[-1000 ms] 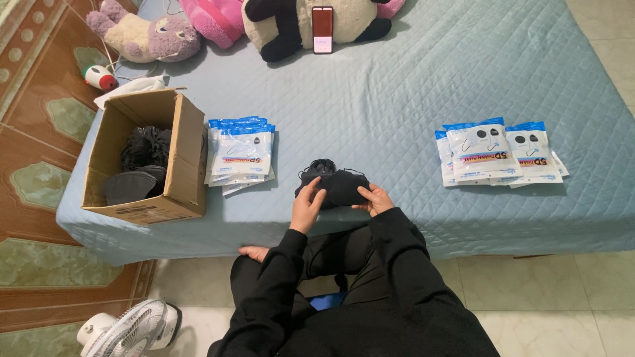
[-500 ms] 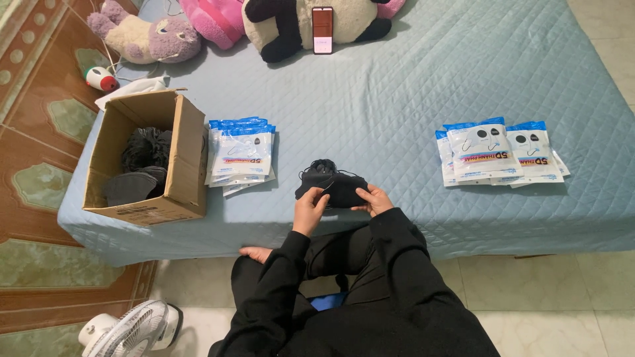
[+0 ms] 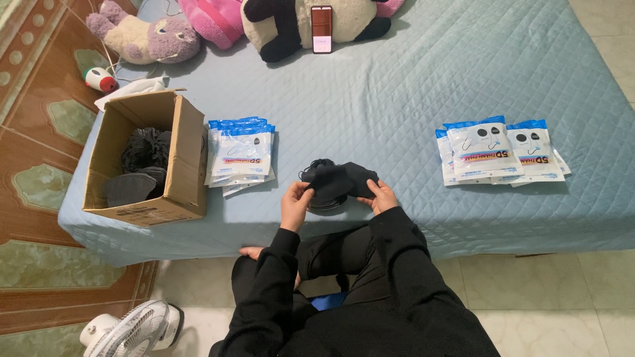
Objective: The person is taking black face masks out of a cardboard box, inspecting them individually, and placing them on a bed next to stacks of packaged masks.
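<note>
Far left of frame: white fan [image 3: 135,328] on the floor, lower left. Above it, open cardboard box [image 3: 149,158] on the bed's left edge, with dark masks [image 3: 142,162] loose inside. Upper left: soft toys [image 3: 142,36] and a small white-and-red gadget [image 3: 100,79]. Just right of the box: stack of blue-and-white packets [image 3: 239,152], flat on the blue quilted bed [image 3: 397,86].

Centre: small pile of black masks [image 3: 337,184] near the bed's front edge, right in front of the person. Left hand [image 3: 296,201] is closed in a pinch on the pile's left end, fingers [image 3: 305,190] curled over the fabric. Right hand [image 3: 378,196] is closed on the right end the same way, thumb on top. Both grips are narrow, no gap showing. Can't tell whether the hands hold one mask or several.

Handling, my read: very light, soft, floppy cloth with thin ear loops that snag and tangle. Not fragile, not slippery. The layers look likely to cling together. Best hold is at the two short ends where the loops attach, pinching the edge rather than the middle, so a mask hangs flat.

Top centre: phone [image 3: 322,28] propped against a black-and-white plush [image 3: 291,26]. Right: second spread of packets [image 3: 501,151], well apart from the hands.
</note>
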